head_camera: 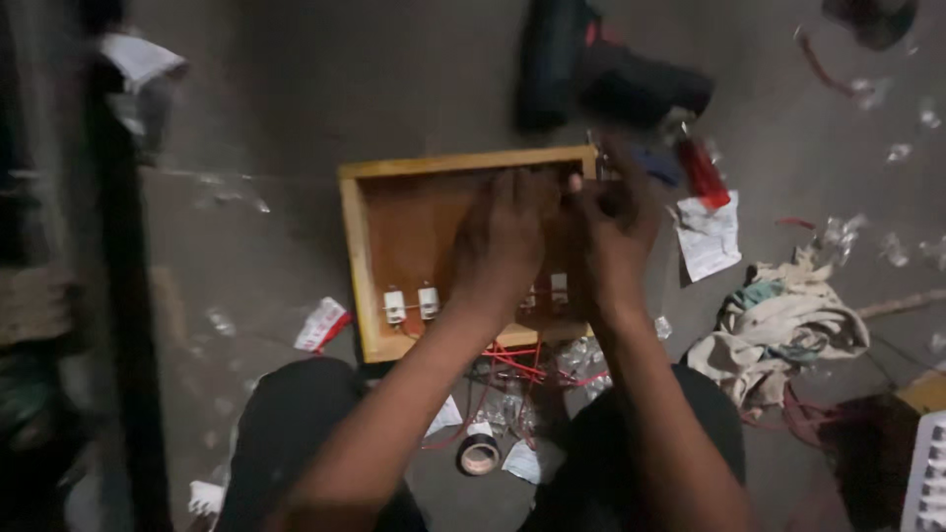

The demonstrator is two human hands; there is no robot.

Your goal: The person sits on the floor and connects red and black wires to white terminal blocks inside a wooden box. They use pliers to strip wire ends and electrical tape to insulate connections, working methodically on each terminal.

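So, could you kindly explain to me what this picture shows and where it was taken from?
The one picture comes from a camera worn on a person's head, looking down at their own two bare hands; no machine is involved. The left hand and right hand meet over a shallow wooden box lying on a grey floor. Small white switch-like parts sit in a row inside it, and red wires trail from its near edge. What the fingers grip is too blurred to tell. Around it lie a roll of tape, a dark power tool, a red-handled tool, a paper sheet and crumpled cloth.
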